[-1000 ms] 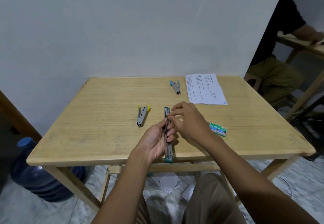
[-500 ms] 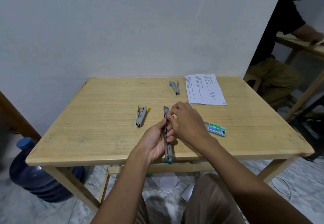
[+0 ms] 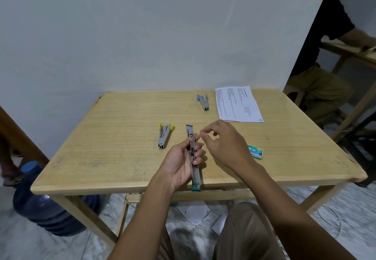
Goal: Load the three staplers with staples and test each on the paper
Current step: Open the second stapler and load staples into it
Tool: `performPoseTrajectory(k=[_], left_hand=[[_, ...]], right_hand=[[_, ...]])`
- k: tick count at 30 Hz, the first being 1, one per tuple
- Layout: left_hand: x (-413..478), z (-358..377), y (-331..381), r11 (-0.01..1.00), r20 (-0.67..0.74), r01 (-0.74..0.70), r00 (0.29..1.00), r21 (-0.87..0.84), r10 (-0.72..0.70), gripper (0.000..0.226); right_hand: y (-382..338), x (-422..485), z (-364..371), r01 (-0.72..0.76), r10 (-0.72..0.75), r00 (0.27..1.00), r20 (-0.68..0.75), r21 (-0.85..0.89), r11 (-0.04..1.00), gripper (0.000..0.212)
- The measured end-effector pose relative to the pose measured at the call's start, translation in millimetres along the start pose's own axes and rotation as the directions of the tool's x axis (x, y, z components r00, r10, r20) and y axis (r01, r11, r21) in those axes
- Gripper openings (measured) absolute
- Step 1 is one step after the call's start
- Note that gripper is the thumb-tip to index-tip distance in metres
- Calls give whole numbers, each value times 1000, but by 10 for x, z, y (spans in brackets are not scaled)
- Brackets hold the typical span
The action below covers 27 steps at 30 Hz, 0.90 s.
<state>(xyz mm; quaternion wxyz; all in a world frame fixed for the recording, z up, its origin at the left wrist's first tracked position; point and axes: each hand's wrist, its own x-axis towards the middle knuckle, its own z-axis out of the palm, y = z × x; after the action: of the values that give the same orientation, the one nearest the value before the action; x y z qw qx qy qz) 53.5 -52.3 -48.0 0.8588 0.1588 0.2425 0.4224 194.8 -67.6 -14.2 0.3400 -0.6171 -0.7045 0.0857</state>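
Holding the green stapler [image 3: 195, 175] over the near edge of the tabletop [image 3: 122, 137], the left hand [image 3: 181, 166] has its grip curled round the middle of the tool, thumb on one side and fingers wrapped over the other. The stapler is swung fully open into one long line, with one green end pointing toward the wall and the other hanging just past the tabletop's edge. Its metal channel faces up, and whether any staples lie in it is too small to tell. The right hand [image 3: 222, 145] hovers just beside the stapler's upper half, not touching it. Its fingers are bent and its thumb and forefinger tips are close together (I cannot tell if that grip has a strip of staples in it). A small green staple box [image 3: 256, 152] lies flat on the tabletop just right of the right wrist, which partly hides it, so its contents cannot be seen. The yellow stapler [image 3: 164, 135] rests left of the hands, its arms spread in a narrow V. The blue stapler [image 3: 203, 102] lies farther back, just beside the printed paper [image 3: 238, 104] near the wall. On the floor at the left stands a blue water bottle [image 3: 46, 204].
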Motion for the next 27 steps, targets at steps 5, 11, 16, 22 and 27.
performPoseTrajectory(k=[5, 11, 16, 22, 27], left_hand=[[8, -18, 30, 999, -34, -17, 999, -48, 15, 25], [24, -35, 32, 996, -55, -56, 997, -73, 53, 26], [0, -13, 29, 988, -30, -74, 997, -136, 70, 28], [-29, 17, -9, 999, 32, -28, 999, 43, 27, 32], [-86, 44, -23, 983, 81, -1, 997, 184, -14, 30]], right_hand=[[10, -281, -90, 123, -166, 937, 308, 154, 980, 23], [75, -402, -156, 220, -288, 829, 479, 195, 956, 61], [125, -410, -160, 362, -441, 835, 329, 274, 891, 28], [139, -194, -276, 194, -225, 974, 35, 384, 903, 41], [119, 8, -185, -76, 20, 994, 111, 530, 845, 43]])
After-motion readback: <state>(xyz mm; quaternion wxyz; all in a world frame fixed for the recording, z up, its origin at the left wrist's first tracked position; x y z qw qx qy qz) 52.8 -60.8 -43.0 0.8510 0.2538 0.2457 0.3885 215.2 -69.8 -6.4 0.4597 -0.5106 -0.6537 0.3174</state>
